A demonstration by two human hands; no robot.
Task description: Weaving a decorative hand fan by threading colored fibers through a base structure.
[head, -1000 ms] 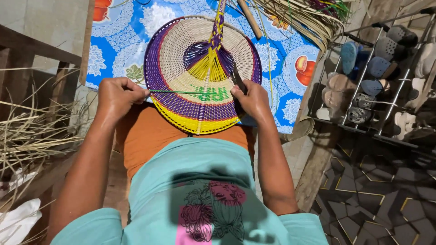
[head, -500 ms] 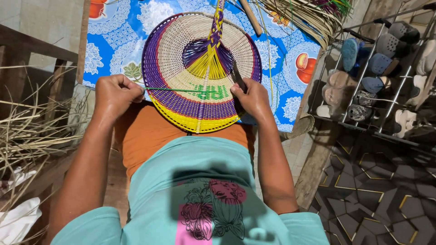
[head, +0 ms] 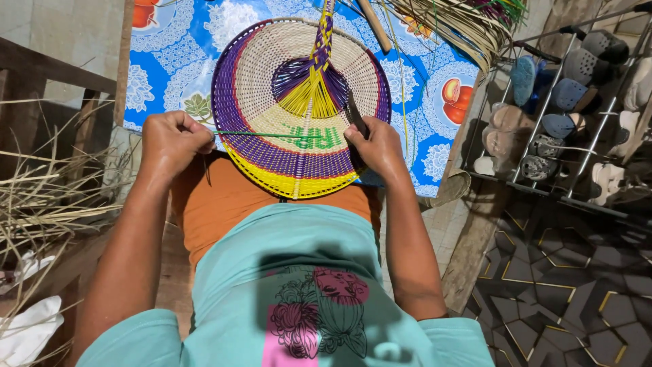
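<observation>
A: Where does the woven fan (head: pixel 285 102) sit?

B: It lies on the person's lap, its far half over the blue patterned cloth (head: pixel 163 75), with the braided handle running off toward twelve o'clock. The rim is purple and yellow, the middle is pale straw.

A: And the hands?

B: The left hand (head: pixel 173 143) is at the fan's nine o'clock edge, fingers curled tight around the end of a thin green strip (head: pixel 261 134) that stretches level across the weave. The right hand (head: pixel 377 146) is at four o'clock, closed around a dark, narrow tool (head: pixel 354 112) whose tip points up over the weave toward twelve.

A: Anything around them?

B: Dry straw (head: pixel 47 197) is piled at nine o'clock, and a rack of shoes (head: pixel 564 102) stands at three o'clock.
</observation>
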